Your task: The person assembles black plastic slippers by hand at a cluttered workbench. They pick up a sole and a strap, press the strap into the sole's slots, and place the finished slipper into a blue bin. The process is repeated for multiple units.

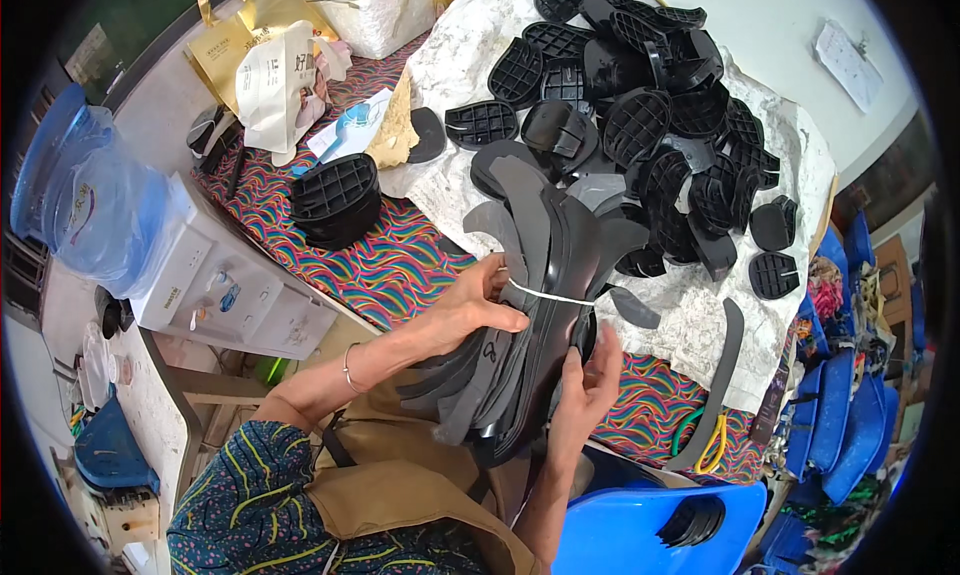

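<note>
A thick bundle of flat black sole-shaped pieces (pixel 500 385) leans at the table's front edge, with a white band (pixel 548 294) around its middle. My left hand (pixel 475 310) grips the bundle's left side, its thumb lying across the front just below the band. On the other side my right hand (pixel 588 373) has its thumb and fingers against the bundle's right edge, under the band. Beyond the bundle, a heap of black shoe heels (pixel 636 127) with gridded undersides covers a crumpled white sheet (pixel 445 75). A stack of similar heels (pixel 336 197) stands to the left.
A loose curved dark strip (pixel 718 390) lies at right beside yellow and green loops (pixel 713 447) on the patterned tablecloth (pixel 640 400). A blue plastic seat or tub (pixel 620 535) is near my right forearm. Left stand a water dispenser (pixel 225 285) and paper bags (pixel 275 90).
</note>
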`<state>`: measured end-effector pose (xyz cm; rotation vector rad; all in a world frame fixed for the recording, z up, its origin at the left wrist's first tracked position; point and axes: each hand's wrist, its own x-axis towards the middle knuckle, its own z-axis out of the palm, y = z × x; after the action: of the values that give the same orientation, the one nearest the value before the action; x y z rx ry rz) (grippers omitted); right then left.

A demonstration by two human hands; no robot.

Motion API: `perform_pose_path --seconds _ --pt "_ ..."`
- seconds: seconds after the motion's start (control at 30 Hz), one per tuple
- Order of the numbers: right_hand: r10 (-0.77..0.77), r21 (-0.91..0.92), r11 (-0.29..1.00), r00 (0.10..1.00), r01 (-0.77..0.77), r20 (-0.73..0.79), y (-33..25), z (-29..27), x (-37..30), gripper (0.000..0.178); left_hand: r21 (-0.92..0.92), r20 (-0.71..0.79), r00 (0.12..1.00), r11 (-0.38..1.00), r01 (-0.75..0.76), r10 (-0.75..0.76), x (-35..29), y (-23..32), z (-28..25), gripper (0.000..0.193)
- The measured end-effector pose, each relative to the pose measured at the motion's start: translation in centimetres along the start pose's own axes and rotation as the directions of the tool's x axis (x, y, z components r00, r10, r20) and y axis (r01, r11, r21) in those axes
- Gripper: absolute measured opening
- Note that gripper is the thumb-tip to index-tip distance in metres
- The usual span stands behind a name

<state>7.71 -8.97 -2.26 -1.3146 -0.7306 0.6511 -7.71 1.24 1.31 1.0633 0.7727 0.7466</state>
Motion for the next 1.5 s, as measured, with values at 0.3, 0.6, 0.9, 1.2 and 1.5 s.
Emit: perform_pose_path --seconds 0.3,0.6,0.9,1.2,1.5 --pt "-0.051 -0.485 0.851 0.951 0.202 0.306 -2.4 -1.8 -1.1 0.056 0.187 -0.169 0.985 0.982 -0.006 0.038 0.4 -2.4 0.7 0.092" --pt "-0.027 -0.629 0.735 0.937 0.255 0.348 -2.2 -1.8 -1.3 0.066 0.355 -0.116 0.973 0.923 -0.148 0.201 0.4 -2.5 2.1 0.082" --pt "-0.091 -0.659 0.675 0.924 0.331 0.370 -1.9 -3.0 0.1 0.050 0.388 -0.061 0.975 0.905 -0.175 0.214 0.4 -2.1 2.8 0.072" --pt "-0.129 -0.696 0.505 0.842 0.511 0.525 -2.7 -3.1 1.7 0.020 0.511 -0.036 0.992 0.855 -0.086 0.121 1.1 -3.2 2.7 0.113" --pt "-0.146 -0.530 0.717 0.841 0.453 0.520 -5.9 -4.1 4.9 0.007 0.607 -0.018 0.990 0.788 -0.100 0.140 1.6 -4.3 3.0 0.129"
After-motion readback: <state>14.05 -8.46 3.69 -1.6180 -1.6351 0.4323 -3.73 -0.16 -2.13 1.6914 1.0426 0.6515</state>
